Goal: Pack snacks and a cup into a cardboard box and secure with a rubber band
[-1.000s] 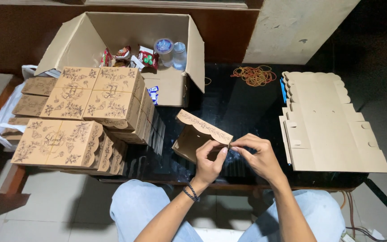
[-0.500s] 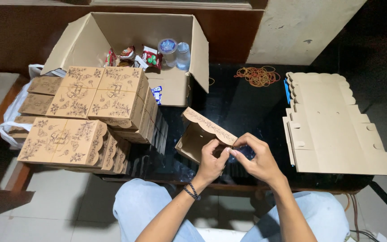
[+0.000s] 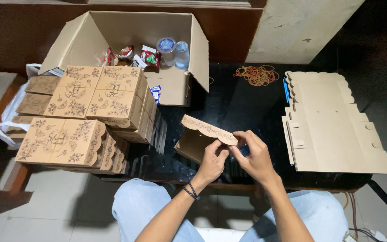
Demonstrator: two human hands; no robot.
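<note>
At the far left, a white plastic bag is hanging off the edge beside stacks of finished kraft boxes, their printed floral lids facing up, the nearest stack sitting at the near left corner of the black table. Behind them, a big open carton is holding snack packets and two sealed water cups. In the middle, near me, I am holding a half-folded kraft box just above the tabletop, its scalloped printed lid tilting up toward the right. My left hand is curling around the lid's right end, thumb and fingers pinching the edge. My right hand is meeting it there, fingertips closing on the same corner, so both hands are gripping the box and touching each other. Farther back, a loose pile of rubber bands is lying on the table. At the right, a stack of flat unfolded box blanks is resting well apart from my hands.
</note>
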